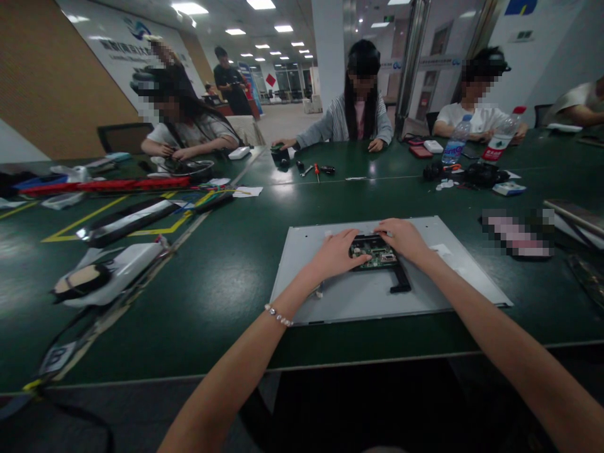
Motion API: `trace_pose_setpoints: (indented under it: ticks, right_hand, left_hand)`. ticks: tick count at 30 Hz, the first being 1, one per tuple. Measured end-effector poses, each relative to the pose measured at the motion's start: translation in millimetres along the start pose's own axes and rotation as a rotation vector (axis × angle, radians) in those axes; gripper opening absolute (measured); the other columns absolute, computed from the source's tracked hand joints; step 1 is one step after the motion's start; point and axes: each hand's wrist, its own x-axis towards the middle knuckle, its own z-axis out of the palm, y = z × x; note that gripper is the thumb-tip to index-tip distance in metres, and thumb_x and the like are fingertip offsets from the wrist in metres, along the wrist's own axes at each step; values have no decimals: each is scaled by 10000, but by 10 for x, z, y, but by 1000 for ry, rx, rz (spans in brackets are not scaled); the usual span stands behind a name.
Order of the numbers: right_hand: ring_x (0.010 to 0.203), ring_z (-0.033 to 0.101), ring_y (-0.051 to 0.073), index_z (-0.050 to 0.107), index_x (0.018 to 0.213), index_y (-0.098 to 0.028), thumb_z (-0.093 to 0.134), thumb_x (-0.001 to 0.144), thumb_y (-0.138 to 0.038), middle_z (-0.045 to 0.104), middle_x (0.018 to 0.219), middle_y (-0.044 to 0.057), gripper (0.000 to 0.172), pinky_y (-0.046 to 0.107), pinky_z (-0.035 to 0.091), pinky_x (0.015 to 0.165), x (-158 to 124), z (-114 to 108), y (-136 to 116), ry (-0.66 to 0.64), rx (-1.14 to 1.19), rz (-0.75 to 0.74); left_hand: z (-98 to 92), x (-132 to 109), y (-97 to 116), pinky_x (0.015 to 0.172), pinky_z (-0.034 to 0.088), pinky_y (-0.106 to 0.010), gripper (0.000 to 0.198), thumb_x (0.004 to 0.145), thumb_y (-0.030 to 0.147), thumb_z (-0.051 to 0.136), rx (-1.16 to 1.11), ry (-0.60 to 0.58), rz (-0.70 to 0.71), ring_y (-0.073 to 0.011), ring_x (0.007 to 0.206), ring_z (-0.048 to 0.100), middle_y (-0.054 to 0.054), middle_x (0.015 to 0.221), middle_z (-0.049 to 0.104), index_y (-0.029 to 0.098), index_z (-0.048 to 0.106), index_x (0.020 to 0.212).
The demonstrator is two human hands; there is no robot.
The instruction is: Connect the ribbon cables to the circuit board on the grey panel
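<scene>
A green circuit board (375, 257) lies on the back of a flat light-grey panel (340, 302) on the table before me. My left hand (336, 255) holds the board by its left side, thumb along the near edge and fingers reaching to the far edge. At the board's far right corner, my right hand (401, 239) has its fingers bent over the edge; their tips are partly hidden. A black L-shaped plastic piece (401, 280) extends from the board's right side toward me.
Across the green table (226, 270) sit people wearing headsets. A screwdriver (317, 171) and other small tools lie ahead. Bottles (457, 141) and black items stand at the right. To the left are a white-and-black pouch (113, 270), a long black strip (127, 221) and cables.
</scene>
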Motion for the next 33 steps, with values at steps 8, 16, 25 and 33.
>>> trace_pose_setpoints:
  ticks: [8, 16, 25, 33]
  right_hand:
    - [879, 668, 258, 711, 974, -207, 488, 874, -176, 734, 953, 83, 246, 368, 492, 779, -84, -342, -42, 96, -161, 200]
    - [758, 654, 218, 676, 862, -195, 556, 772, -132, 719, 800, 56, 163, 298, 443, 679, -170, -431, -41, -112, -175, 331]
    - [740, 643, 177, 652, 828, -179, 580, 709, -114, 710, 796, 34, 154, 247, 420, 652, -175, -559, -127, -352, -5, 292]
    - [657, 639, 157, 635, 785, -184, 571, 683, -146, 701, 768, 17, 126, 244, 438, 599, -166, -617, -238, -489, 164, 314]
  left_hand:
    - [-16, -6, 8, 1030, 401, -401, 640, 886, 552, 512, 1, 15, 30, -270, 1229, 519, -160, 1365, 527, 124, 447, 1357]
    - [-9, -7, 1, 1040, 396, -406, 630, 892, 538, 507, -17, 4, 38, -277, 1243, 503, -155, 1388, 506, 118, 447, 1359]
    - [2, -6, -7, 1038, 397, -407, 629, 891, 527, 503, -25, -4, 38, -289, 1227, 510, -157, 1389, 500, 117, 450, 1365]
    - [9, -4, -17, 1055, 382, -414, 631, 893, 519, 506, -33, -13, 41, -294, 1262, 482, -168, 1408, 480, 108, 456, 1369]
